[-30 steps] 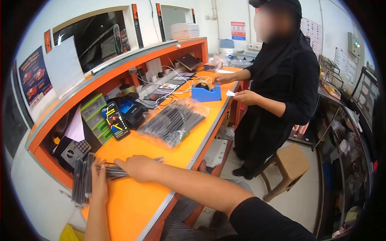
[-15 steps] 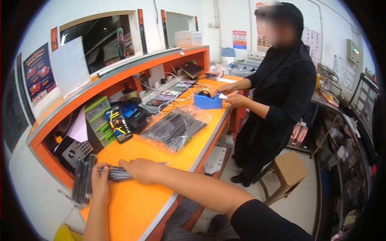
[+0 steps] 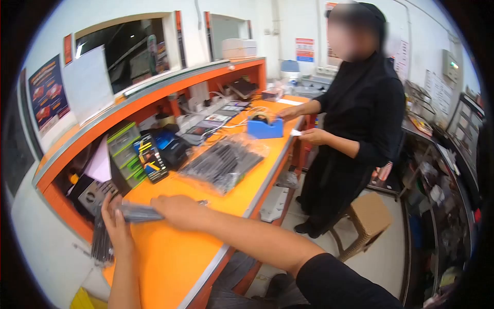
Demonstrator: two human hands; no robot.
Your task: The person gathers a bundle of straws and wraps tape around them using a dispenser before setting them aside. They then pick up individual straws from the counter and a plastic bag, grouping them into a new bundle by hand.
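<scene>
My right hand (image 3: 177, 211) is closed around a bundle of thin dark wrapped straws (image 3: 139, 212), held just above the orange counter. At the bundle's left end, my left hand (image 3: 117, 224) has its fingers stretched up, the palm side facing the straw ends. Whether it touches them is blurred. Beneath and behind my left hand lies a pile of similar straws (image 3: 102, 242) at the counter's left edge. Farther along sits a clear plastic bag (image 3: 224, 162) filled with more dark straws.
An orange counter (image 3: 170, 262) runs away from me. On it stand a phone (image 3: 151, 158), green drawers (image 3: 125, 149), a safe (image 3: 92, 194) and a blue tape dispenser (image 3: 265, 127). A person in black (image 3: 360, 103) stands at right, holding a small white piece, near a woven stool (image 3: 368, 221).
My left fingers have uncurled from the straws and straightened upward. The bundle has risen slightly in my right hand. The other person's hands have moved apart, one now at the tape dispenser.
</scene>
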